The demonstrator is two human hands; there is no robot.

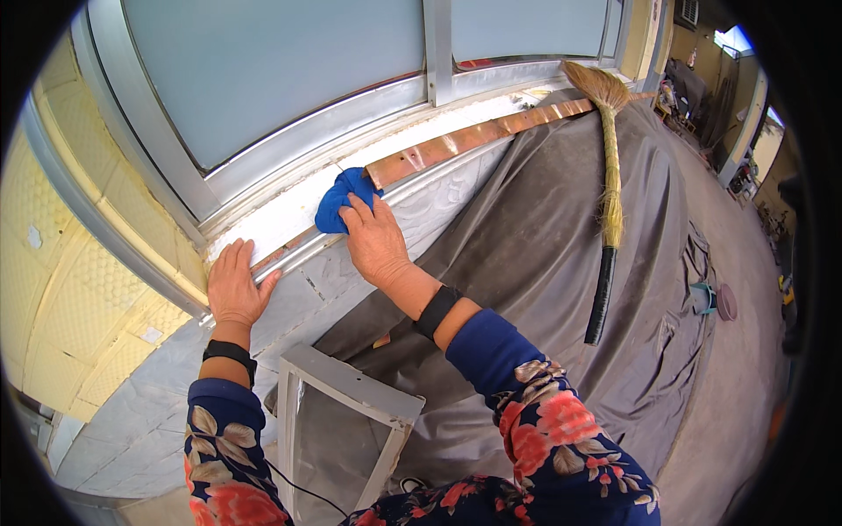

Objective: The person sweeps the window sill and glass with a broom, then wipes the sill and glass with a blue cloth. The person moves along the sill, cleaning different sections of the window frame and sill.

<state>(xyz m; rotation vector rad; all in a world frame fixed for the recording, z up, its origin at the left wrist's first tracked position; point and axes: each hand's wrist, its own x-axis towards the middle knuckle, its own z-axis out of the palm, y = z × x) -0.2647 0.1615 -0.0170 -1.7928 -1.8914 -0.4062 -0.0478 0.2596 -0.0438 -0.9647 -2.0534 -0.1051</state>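
A blue cloth [337,197] is bunched under my right hand [375,237], which presses it on the white window sill [289,209]. The cloth touches the near end of a long copper-coloured strip [454,146] lying along the sill. My left hand [235,283] rests flat on the sill's left end by the yellow tiled wall, fingers slightly apart and holding nothing. Behind the sill stands an aluminium-framed sliding window [276,79] with frosted panes. The palm side of both hands is hidden.
A straw broom [610,164] with a black handle end lies on a large dark cover [539,250] at right. Below my arms stands a grey metal frame [355,384]. A black cord [306,490] runs beside it. Small tubs [726,302] sit on the concrete floor [730,394].
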